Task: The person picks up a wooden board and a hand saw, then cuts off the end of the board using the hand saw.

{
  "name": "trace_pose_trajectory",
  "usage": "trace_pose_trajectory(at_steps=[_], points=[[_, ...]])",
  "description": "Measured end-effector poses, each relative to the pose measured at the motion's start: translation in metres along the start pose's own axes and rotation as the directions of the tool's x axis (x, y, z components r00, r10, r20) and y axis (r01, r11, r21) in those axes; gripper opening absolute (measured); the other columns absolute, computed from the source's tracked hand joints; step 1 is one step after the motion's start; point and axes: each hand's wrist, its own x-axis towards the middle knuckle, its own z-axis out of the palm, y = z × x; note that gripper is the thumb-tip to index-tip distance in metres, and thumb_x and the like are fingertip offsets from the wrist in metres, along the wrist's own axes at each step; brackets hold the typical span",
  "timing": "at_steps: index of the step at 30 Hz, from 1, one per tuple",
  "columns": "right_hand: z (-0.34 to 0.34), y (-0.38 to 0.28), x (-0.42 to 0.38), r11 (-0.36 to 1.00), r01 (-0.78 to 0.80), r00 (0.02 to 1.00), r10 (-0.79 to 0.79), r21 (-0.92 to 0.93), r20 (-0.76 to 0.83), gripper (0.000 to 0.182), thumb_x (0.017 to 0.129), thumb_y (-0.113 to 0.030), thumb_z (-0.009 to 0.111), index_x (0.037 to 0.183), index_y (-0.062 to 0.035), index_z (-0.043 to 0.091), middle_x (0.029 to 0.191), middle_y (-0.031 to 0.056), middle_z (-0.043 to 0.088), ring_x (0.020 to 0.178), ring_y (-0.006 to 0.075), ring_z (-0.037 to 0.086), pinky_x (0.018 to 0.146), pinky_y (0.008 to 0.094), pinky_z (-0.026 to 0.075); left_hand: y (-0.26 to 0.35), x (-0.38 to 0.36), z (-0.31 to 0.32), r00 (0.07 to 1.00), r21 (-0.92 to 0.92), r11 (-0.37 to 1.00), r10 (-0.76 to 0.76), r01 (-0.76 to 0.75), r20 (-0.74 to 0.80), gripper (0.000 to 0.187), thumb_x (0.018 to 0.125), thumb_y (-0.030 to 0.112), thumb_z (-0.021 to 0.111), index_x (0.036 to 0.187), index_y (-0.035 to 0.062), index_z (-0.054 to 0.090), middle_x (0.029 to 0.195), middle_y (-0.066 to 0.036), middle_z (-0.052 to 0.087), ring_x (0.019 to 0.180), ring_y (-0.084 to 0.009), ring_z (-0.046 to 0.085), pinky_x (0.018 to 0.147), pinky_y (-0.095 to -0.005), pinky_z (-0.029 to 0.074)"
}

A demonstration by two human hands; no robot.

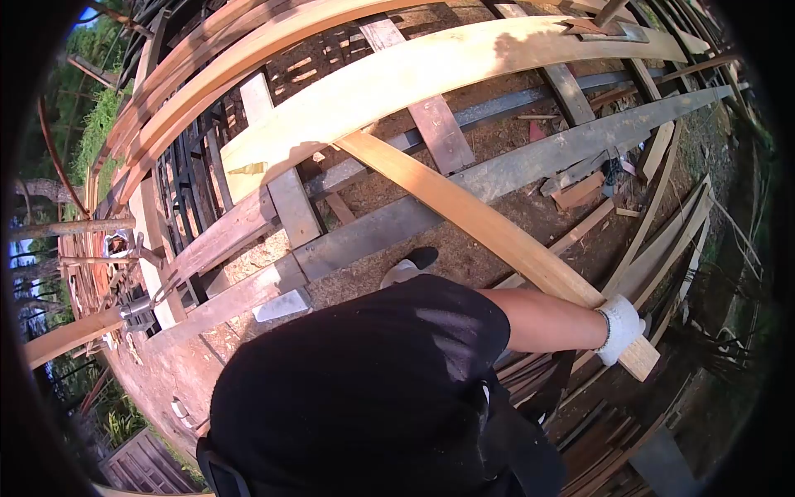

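My right hand point(619, 330), in a white work glove, is wrapped round a long, narrow wooden plank point(480, 215) close to its near end. The plank slants away to the upper left, and its far end meets the edge of a wide pale board point(397, 79). That board lies across several crosspieces of a timber frame. On its left end is a small yellowish object point(247, 169) that I cannot make out. My left hand is out of view; my black-clothed body fills the lower middle.
A weathered grey beam point(530, 170) runs along the frame's near side. Loose planks point(662, 240) and offcuts point(580, 190) lie on the ground to the right. A pale flat block point(281, 305) rests by the beam. More long boards point(215, 91) are at the upper left.
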Motion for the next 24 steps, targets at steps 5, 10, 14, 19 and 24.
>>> trace_pose_trajectory(at_steps=[5,10,14,19,24], points=[[0.015,0.008,0.058,0.999,0.029,0.998,-0.03,0.027,0.051,0.044,0.093,-0.018,0.078,0.127,0.0074,0.065,0.121,0.0182,0.072,0.105,0.0298,0.068,0.097,0.0423,0.053,0.007,0.054,0.01,0.998,-0.04,0.999,-0.013,0.015,0.059,0.068,0.059,0.039,0.086,0.116,0.0051,0.07,0.1,-0.013,0.077,0.093,-0.0296,0.076,0.079,-0.0444,0.058],[0.024,0.014,0.124,0.998,0.05,0.992,-0.054,0.035,0.114,0.044,0.092,-0.017,0.078,0.126,0.0072,0.065,0.12,0.0179,0.072,0.104,0.0297,0.068,0.097,0.0421,0.053,-0.03,0.107,-0.008,0.973,0.03,0.973,-0.227,0.228,-0.044,0.071,0.06,0.042,0.086,0.119,0.0056,0.07,0.105,-0.011,0.077,0.095,-0.0273,0.076,0.079,-0.0442,0.059],[0.041,0.012,0.177,0.996,0.087,0.979,-0.092,0.037,0.182,0.043,0.092,-0.017,0.078,0.125,0.007,0.065,0.119,0.0176,0.072,0.103,0.0295,0.068,0.096,0.0419,0.054,-0.06,0.134,-0.035,0.944,0.055,0.948,-0.306,0.314,-0.124,0.064,0.06,0.043,0.085,0.112,0.0083,0.075,0.104,-0.01,0.078,0.092,-0.0259,0.076,0.079,-0.0435,0.061],[0.07,-0.004,0.231,0.992,0.122,0.959,-0.121,0.014,0.258,0.043,0.091,-0.017,0.078,0.124,0.0067,0.066,0.117,0.0173,0.072,0.102,0.0294,0.068,0.095,0.0416,0.054,-0.075,0.165,-0.024,0.927,0.07,0.924,-0.374,0.375,-0.033,0.059,0.06,0.044,0.086,0.109,0.0121,0.08,0.105,-0.009,0.079,0.097,-0.0257,0.076,0.081,-0.0444,0.06],[0.092,-0.028,0.269,0.987,0.158,0.941,-0.138,-0.041,0.309,0.042,0.09,-0.016,0.078,0.123,0.0065,0.066,0.116,0.017,0.073,0.1,0.0292,0.069,0.094,0.0414,0.055,-0.093,0.205,-0.05,0.898,0.026,0.904,-0.421,0.427,-0.126,0.053,0.065,0.036,0.083,0.112,0.0122,0.078,0.106,-0.009,0.079,0.097,-0.0258,0.076,0.08,-0.0456,0.059]])
